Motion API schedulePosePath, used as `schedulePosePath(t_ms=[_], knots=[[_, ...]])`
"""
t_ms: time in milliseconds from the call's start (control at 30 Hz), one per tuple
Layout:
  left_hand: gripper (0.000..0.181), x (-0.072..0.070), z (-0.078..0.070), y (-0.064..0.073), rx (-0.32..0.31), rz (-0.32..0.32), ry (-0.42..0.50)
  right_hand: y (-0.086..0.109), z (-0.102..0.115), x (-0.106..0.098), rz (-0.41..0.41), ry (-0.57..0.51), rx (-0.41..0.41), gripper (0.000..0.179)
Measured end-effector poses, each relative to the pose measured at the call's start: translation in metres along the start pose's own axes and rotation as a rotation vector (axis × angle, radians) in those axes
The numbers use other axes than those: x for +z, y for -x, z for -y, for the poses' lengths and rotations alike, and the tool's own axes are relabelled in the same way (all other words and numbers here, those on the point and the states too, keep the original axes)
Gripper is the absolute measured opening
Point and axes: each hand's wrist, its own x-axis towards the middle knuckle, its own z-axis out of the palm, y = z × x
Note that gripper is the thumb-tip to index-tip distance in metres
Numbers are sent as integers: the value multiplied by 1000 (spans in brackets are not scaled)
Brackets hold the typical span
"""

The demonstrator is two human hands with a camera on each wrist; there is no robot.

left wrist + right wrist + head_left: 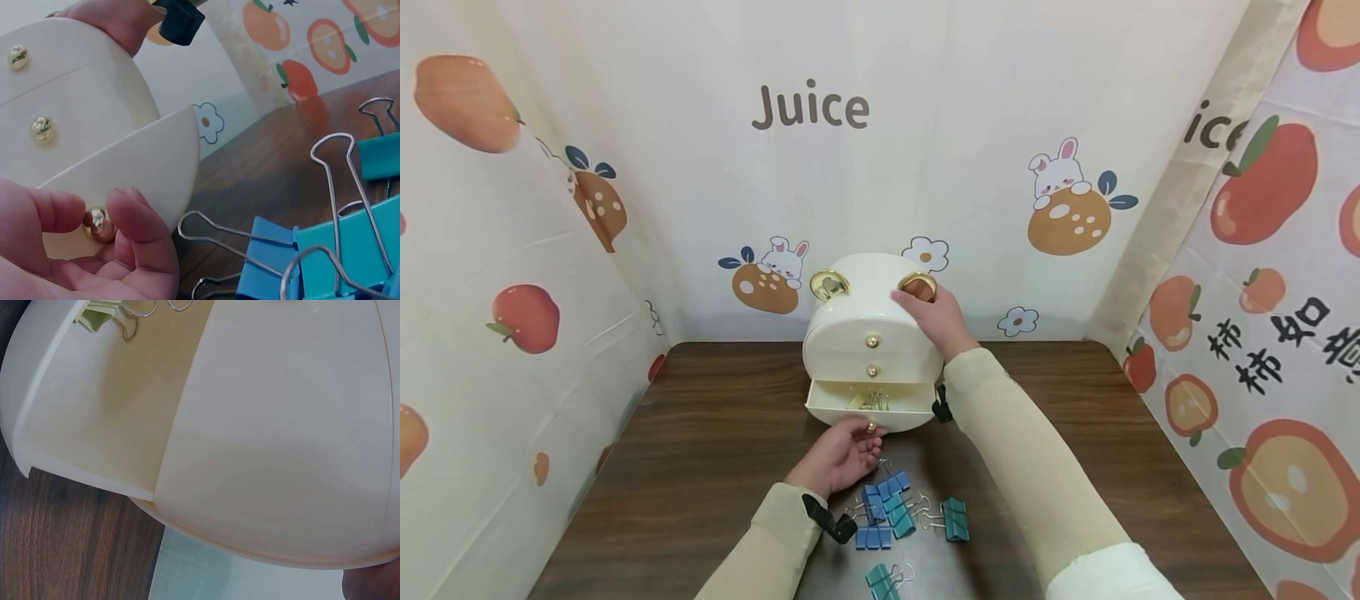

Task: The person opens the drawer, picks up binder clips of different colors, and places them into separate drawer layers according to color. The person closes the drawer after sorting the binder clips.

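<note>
A white rounded drawer box (872, 312) with gold-rimmed ears stands on the table. Its bottom drawer (842, 414) is pulled out, with pale yellow-green binder clips (97, 317) inside. My left hand (842, 457) pinches that drawer's gold knob (99, 226) between thumb and finger. Up at the box's right ear (917, 286), my right hand (942, 321) grips the body, thumb toward the top; its other fingers are mostly hidden. Just below the left hand lie blue binder clips (873, 537) and teal binder clips (956, 520).
The dark wooden table (700, 450) extends to both sides. Fruit-patterned cloth (925, 167) hangs behind the box and along the left and right. One teal clip (882, 582) lies nearer the front, apart from the cluster. Two upper drawers with gold knobs (872, 342) are closed.
</note>
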Motion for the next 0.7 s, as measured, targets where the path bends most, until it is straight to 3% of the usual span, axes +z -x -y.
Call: schedulePosePath(t_ms=[700], knots=[[25,7,-8,-5,-41,-7,-25,1,2,0,-3,6,7,76]])
